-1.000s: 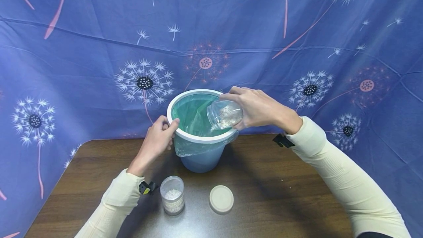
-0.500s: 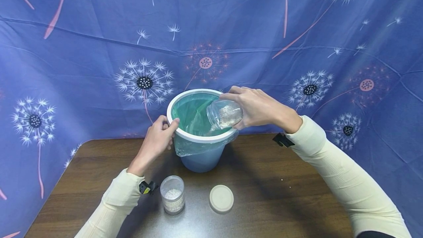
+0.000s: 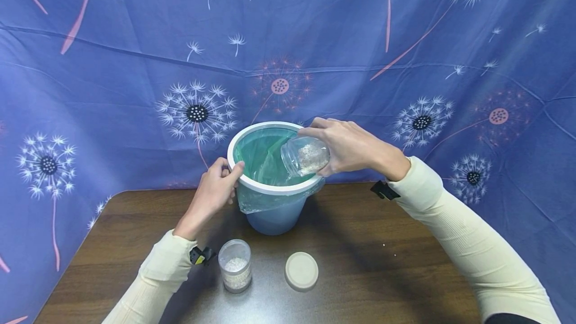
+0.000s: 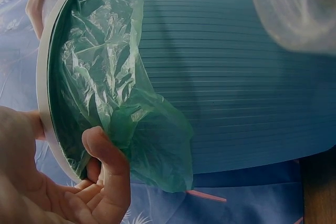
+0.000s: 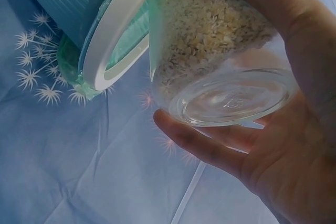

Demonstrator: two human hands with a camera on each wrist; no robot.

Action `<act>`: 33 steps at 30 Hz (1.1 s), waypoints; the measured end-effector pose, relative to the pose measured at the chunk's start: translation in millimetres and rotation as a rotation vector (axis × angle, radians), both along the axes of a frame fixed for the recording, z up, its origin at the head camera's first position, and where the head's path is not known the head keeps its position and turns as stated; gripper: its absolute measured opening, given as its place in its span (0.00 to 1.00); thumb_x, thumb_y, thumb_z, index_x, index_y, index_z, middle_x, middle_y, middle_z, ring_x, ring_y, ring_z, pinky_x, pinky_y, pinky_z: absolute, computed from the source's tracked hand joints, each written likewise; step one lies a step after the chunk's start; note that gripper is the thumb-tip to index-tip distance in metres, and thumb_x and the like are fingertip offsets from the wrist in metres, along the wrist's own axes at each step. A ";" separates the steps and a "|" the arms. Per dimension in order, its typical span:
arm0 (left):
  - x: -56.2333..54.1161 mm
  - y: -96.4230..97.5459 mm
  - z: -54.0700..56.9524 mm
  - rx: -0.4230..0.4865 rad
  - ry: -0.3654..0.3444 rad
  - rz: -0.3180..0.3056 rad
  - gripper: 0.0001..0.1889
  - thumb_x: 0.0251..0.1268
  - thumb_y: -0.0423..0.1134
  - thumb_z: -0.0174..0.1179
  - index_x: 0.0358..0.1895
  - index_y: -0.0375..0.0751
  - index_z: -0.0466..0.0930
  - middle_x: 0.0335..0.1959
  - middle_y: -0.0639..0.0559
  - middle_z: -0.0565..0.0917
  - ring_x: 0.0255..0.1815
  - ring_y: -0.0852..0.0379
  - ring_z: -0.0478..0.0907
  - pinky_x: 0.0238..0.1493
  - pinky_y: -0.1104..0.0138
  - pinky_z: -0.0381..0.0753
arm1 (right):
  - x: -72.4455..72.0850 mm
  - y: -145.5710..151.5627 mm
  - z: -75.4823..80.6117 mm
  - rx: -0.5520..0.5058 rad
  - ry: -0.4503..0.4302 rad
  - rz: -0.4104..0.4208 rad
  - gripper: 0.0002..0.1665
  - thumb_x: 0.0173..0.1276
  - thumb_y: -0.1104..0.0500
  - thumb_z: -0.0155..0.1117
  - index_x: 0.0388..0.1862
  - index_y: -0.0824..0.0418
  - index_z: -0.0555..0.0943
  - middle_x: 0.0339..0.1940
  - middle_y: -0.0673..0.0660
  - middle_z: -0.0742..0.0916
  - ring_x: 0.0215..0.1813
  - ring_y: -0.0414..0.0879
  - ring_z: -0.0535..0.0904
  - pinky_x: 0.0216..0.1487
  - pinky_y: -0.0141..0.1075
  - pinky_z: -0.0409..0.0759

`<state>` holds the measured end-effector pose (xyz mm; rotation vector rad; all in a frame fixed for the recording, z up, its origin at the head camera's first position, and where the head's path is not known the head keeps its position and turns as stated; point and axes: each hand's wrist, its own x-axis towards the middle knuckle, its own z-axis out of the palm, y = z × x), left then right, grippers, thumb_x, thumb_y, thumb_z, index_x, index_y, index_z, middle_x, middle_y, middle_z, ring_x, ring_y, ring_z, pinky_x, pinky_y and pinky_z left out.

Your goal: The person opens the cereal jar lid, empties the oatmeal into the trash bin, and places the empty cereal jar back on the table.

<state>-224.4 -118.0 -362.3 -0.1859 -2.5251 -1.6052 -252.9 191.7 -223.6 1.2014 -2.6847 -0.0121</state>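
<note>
A blue trash bin [image 3: 274, 219] with a white rim [image 3: 270, 188] stands on the table, lined with a green plastic bag [image 3: 263, 156] folded over its outside. My left hand [image 3: 215, 188] grips the rim on the left, thumb on top and fingers curled beneath, as the left wrist view also shows. My right hand [image 3: 348, 146] holds a clear glass jar [image 3: 306, 156] tilted over the right side of the bin, its mouth towards the inside. Pale, rice-like grains [image 5: 210, 30] lie along the jar's lower wall in the right wrist view.
In front of the bin, a clear container [image 3: 235, 266] part filled with whitish grains stands upright on the wooden table [image 3: 360, 284]. To its right lies a round cream lid [image 3: 301, 270]. A few white specks lie further right. A blue patterned cloth [image 3: 288, 29] hangs behind.
Both hands stay nearly still, the left on the rim and the right on the tilted jar. The stream of grains at the jar's mouth is less visible now.
</note>
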 end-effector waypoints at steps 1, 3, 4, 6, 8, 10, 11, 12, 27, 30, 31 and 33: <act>0.0 0.1 0.0 0.000 0.000 0.000 0.20 0.84 0.55 0.55 0.43 0.39 0.71 0.26 0.46 0.81 0.17 0.52 0.78 0.23 0.59 0.83 | 0.0 -0.2 0.2 0.001 -0.003 -0.002 0.56 0.43 0.44 0.91 0.74 0.52 0.79 0.57 0.56 0.83 0.47 0.54 0.81 0.43 0.54 0.84; 0.0 0.3 -0.1 0.000 -0.002 0.001 0.20 0.84 0.55 0.55 0.43 0.40 0.71 0.26 0.46 0.81 0.18 0.52 0.78 0.23 0.59 0.83 | 0.0 -0.5 0.3 0.003 -0.006 -0.006 0.56 0.43 0.44 0.91 0.74 0.52 0.79 0.58 0.56 0.83 0.47 0.54 0.81 0.43 0.54 0.84; 0.0 0.3 0.0 0.000 -0.002 0.001 0.20 0.84 0.55 0.55 0.43 0.40 0.71 0.26 0.46 0.81 0.18 0.52 0.78 0.23 0.59 0.83 | 0.0 -0.7 0.6 0.003 -0.008 -0.007 0.56 0.43 0.45 0.91 0.74 0.51 0.79 0.58 0.56 0.83 0.47 0.54 0.81 0.43 0.54 0.84; 0.1 0.4 0.2 0.001 -0.004 0.001 0.20 0.84 0.55 0.55 0.43 0.40 0.71 0.26 0.46 0.81 0.18 0.52 0.78 0.23 0.59 0.83 | 0.0 -1.0 1.0 0.003 -0.008 -0.008 0.56 0.43 0.45 0.91 0.74 0.52 0.79 0.57 0.56 0.83 0.47 0.54 0.81 0.43 0.54 0.84; 0.2 0.4 0.2 0.001 -0.006 0.001 0.20 0.84 0.56 0.55 0.43 0.40 0.71 0.27 0.46 0.81 0.18 0.51 0.78 0.23 0.59 0.83 | 0.0 -1.1 1.2 0.002 -0.008 -0.007 0.56 0.43 0.45 0.91 0.73 0.52 0.79 0.57 0.56 0.83 0.47 0.54 0.81 0.43 0.53 0.84; 0.2 0.1 0.2 0.001 -0.005 0.000 0.21 0.83 0.57 0.55 0.43 0.40 0.71 0.27 0.46 0.81 0.18 0.52 0.78 0.23 0.59 0.83 | 0.1 -1.2 1.3 0.000 -0.006 -0.004 0.55 0.43 0.45 0.91 0.73 0.52 0.79 0.57 0.56 0.83 0.47 0.54 0.81 0.43 0.53 0.84; 0.2 0.0 0.1 0.001 -0.005 0.000 0.22 0.83 0.58 0.55 0.43 0.39 0.71 0.27 0.46 0.81 0.18 0.52 0.78 0.24 0.58 0.84 | 0.3 -1.3 1.4 0.001 -0.005 -0.003 0.55 0.43 0.45 0.91 0.73 0.52 0.79 0.56 0.56 0.83 0.47 0.54 0.81 0.43 0.53 0.84; 0.2 -0.2 0.0 0.000 -0.005 0.000 0.22 0.83 0.58 0.55 0.44 0.39 0.71 0.27 0.46 0.81 0.18 0.51 0.78 0.24 0.58 0.84 | 0.5 -1.5 1.4 0.001 -0.005 -0.001 0.56 0.42 0.45 0.91 0.73 0.52 0.79 0.56 0.56 0.83 0.47 0.54 0.81 0.43 0.53 0.84; 0.5 0.4 -0.9 0.009 -0.003 -0.005 0.21 0.83 0.57 0.56 0.43 0.39 0.71 0.27 0.45 0.81 0.19 0.48 0.80 0.24 0.55 0.85 | 1.3 -2.0 1.4 0.020 -0.012 -0.009 0.57 0.44 0.43 0.92 0.74 0.52 0.79 0.57 0.56 0.83 0.47 0.54 0.81 0.43 0.53 0.84; 0.7 0.2 -0.7 0.010 0.000 -0.006 0.22 0.83 0.57 0.55 0.43 0.39 0.71 0.27 0.46 0.81 0.19 0.49 0.79 0.24 0.57 0.84 | 1.4 -2.4 1.6 0.020 -0.012 -0.006 0.56 0.44 0.43 0.92 0.74 0.52 0.79 0.57 0.56 0.83 0.47 0.53 0.81 0.43 0.53 0.84; 0.7 0.1 -0.7 0.009 0.001 -0.007 0.22 0.83 0.58 0.55 0.44 0.39 0.71 0.27 0.46 0.81 0.19 0.50 0.79 0.24 0.57 0.84 | 1.5 -2.6 1.6 0.019 -0.011 -0.005 0.56 0.44 0.43 0.92 0.74 0.52 0.79 0.57 0.56 0.83 0.47 0.53 0.81 0.43 0.53 0.84; 0.6 0.1 -0.6 0.007 0.003 -0.008 0.23 0.83 0.59 0.55 0.44 0.39 0.71 0.27 0.46 0.81 0.18 0.52 0.78 0.24 0.58 0.84 | 1.5 -2.6 1.6 0.019 -0.009 -0.002 0.56 0.44 0.43 0.92 0.73 0.52 0.79 0.56 0.56 0.83 0.47 0.54 0.81 0.43 0.53 0.84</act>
